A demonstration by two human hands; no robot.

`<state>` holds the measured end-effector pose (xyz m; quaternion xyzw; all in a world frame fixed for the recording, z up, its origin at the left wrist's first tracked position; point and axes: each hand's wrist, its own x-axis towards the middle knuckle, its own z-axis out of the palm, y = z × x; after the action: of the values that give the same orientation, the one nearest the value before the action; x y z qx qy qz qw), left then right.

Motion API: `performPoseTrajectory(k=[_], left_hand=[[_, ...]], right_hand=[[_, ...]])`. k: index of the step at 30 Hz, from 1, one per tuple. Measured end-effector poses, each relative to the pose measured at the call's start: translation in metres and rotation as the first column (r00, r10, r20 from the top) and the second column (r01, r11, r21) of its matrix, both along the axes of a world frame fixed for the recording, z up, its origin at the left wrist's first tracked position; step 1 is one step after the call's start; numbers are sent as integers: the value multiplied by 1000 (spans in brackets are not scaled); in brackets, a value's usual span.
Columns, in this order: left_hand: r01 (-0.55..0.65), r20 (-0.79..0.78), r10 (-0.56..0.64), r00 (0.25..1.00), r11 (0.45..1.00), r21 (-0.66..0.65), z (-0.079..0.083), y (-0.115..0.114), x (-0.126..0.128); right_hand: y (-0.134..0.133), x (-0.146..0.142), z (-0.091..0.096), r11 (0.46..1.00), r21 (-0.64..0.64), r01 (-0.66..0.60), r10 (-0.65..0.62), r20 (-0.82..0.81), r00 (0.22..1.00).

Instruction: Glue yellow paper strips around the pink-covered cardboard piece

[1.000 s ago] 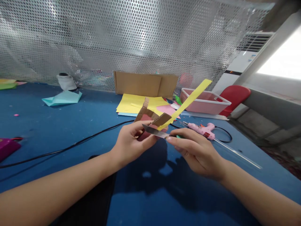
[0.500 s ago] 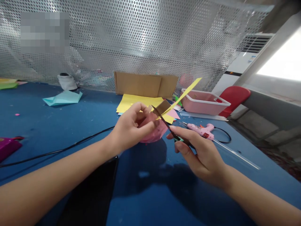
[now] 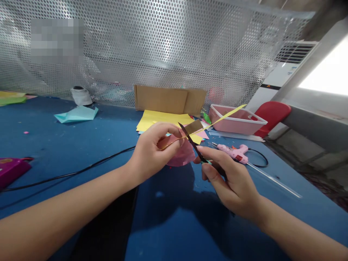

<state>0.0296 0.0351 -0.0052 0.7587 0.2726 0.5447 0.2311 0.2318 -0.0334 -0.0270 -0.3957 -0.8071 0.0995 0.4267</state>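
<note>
My left hand (image 3: 156,148) pinches a narrow yellow paper strip (image 3: 227,115) between thumb and fingers, and the strip's long end sticks out up and to the right. In my right hand (image 3: 231,174) is a pair of scissors (image 3: 193,145), its dark blades pointing up and left and crossing the strip close to my left fingertips. Whether the blades are parted is hard to see. Behind and below the fingers is a crumpled pink paper piece (image 3: 181,156), partly covered by my left hand. A small brown card piece (image 3: 194,126) shows just behind the blades.
Yellow sheets (image 3: 163,117) lie before a cardboard piece (image 3: 168,99). A pink basket (image 3: 236,125) and a pink glue gun (image 3: 235,153) with a clear stick are at right. Left are folded blue paper (image 3: 77,114), a black cable (image 3: 89,167) and a purple object (image 3: 13,171).
The yellow strip has tilted lower, its free end shifting right and down. My left hand has turned slightly, and the scissors still cross the strip. The whole view has shifted a little.
</note>
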Motion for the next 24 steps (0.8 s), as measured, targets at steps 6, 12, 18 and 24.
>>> performPoseTrajectory(k=[6,12,18,24], left_hand=[[-96,4,96,995,985,143,-2,-2,6],[-76,-25,81,996,982,171,-2,-4,6],[-96,6,96,995,978,186,-2,-4,9],[-81,5,82,997,977,199,-3,-3,10]], right_hand=[[-9,-7,7,996,-37,76,-75,28,997],[-13,-10,9,994,2,111,-111,92,990],[-14,-8,11,990,27,139,-141,114,983],[-15,-9,13,990,27,141,-144,140,980]])
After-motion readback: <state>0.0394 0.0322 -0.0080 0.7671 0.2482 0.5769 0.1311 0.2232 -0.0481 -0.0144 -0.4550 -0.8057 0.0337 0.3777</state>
